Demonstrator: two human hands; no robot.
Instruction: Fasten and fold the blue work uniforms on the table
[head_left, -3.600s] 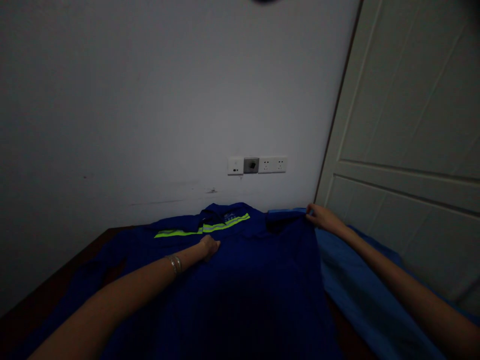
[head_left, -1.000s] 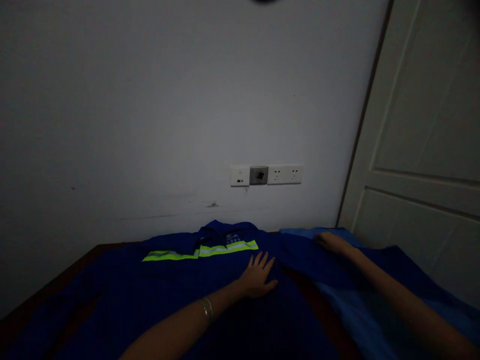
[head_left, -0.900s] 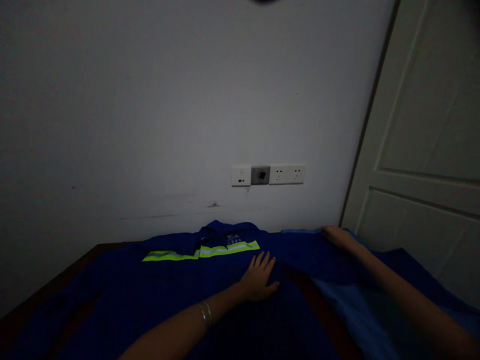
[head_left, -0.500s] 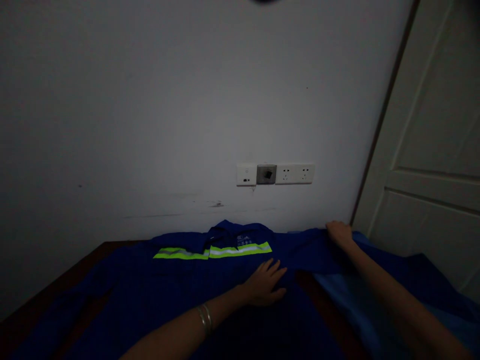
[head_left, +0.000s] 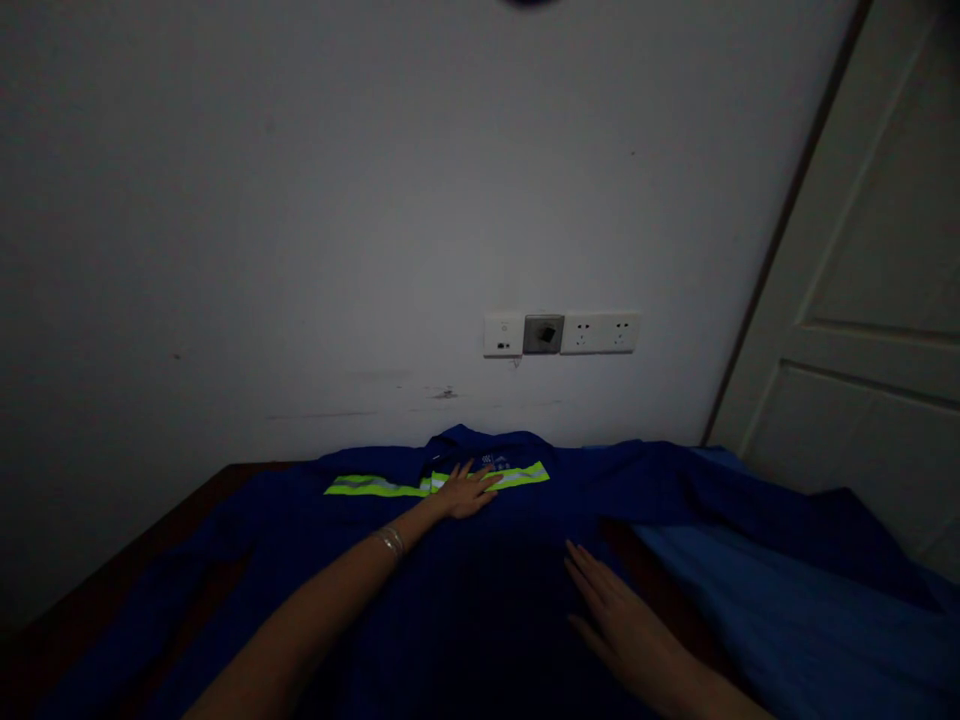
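A dark blue work jacket (head_left: pixel 480 590) with a yellow-green reflective stripe (head_left: pixel 375 487) lies spread out on a dark wooden surface (head_left: pixel 97 590). My left hand (head_left: pixel 466 492) rests flat on the stripe near the collar, fingers stretched out; a bracelet sits on that wrist. My right hand (head_left: pixel 611 607) lies flat and open on the jacket's right side, nearer to me. The jacket's right sleeve (head_left: pixel 720 485) stretches out toward the right.
A lighter blue cloth (head_left: pixel 780 640) lies to the right of the jacket. A white wall stands close behind, with a row of sockets (head_left: pixel 561 333). A white panelled door (head_left: pixel 877 300) fills the right side.
My right hand let go of the sleeve end at the far right and drew back onto the jacket body. My left hand slid forward up to the reflective stripe. The view panned slightly left.
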